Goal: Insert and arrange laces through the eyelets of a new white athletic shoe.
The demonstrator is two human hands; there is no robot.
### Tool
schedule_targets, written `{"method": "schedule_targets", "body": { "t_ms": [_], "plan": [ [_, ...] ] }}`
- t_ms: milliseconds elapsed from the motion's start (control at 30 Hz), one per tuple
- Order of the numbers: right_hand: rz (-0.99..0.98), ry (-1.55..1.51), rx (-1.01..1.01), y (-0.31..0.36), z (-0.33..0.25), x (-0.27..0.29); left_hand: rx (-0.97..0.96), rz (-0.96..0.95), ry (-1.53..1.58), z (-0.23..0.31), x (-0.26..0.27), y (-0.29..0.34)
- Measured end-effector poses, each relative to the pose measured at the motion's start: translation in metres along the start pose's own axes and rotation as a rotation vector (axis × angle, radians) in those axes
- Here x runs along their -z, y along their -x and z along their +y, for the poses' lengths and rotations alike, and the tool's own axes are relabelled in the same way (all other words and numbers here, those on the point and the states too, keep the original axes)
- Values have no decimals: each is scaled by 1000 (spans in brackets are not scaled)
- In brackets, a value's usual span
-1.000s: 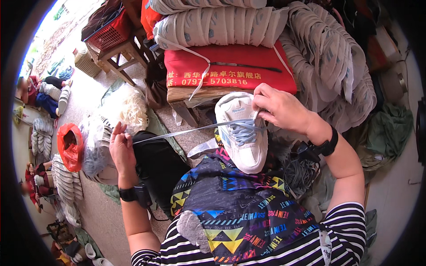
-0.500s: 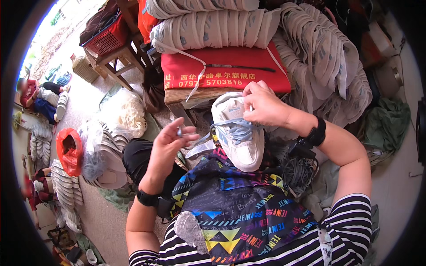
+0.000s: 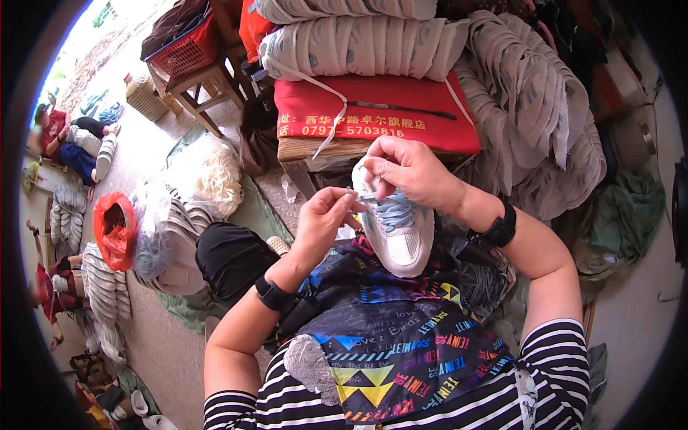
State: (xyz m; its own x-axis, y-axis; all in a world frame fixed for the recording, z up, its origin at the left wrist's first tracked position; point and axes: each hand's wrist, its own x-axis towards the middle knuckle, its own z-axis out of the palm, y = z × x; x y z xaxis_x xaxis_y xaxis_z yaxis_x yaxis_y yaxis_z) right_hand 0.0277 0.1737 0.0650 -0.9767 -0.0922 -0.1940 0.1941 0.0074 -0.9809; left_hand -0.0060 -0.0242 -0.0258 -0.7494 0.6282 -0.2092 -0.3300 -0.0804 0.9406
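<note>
A white shoe upper with light-blue shoelaces rests toe toward me at the top of my patterned apron. My left hand is closed in a pinch at the shoe's left side, on what looks like a lace end. Curled over the collar and tongue, my right hand has thumb and index finger pressed together; what they grip is too small to make out.
Ahead stands a wooden stool with a red cover, stacked uppers and a thin dark tool. More uppers hang at right. Left are a red bag, cream laces and people at work.
My left hand has come right from open air to the shoe and closed into a pinch. My right hand has shifted left over the collar. The view has turned slightly.
</note>
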Motion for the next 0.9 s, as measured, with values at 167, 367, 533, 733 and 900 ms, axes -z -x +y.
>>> {"method": "schedule_targets", "body": {
  "t_ms": [167, 367, 533, 733, 900],
  "plan": [
    [33, 179, 48, -3, 9, 2, 88, -69, -110, -5, -5, -3],
    [101, 79, 126, -6, 21, 6, 120, -67, -291, -6, -10, -6],
    [114, 39, 156, -4, 26, 8, -273, 160, -304, -11, -17, -8],
    [121, -85, 167, 0, 25, 12, 160, 13, -149, -11, -21, 1],
    [69, -250, 114, 1, 26, 16, 110, 20, -410, 2, -20, -7]
  ]
}}
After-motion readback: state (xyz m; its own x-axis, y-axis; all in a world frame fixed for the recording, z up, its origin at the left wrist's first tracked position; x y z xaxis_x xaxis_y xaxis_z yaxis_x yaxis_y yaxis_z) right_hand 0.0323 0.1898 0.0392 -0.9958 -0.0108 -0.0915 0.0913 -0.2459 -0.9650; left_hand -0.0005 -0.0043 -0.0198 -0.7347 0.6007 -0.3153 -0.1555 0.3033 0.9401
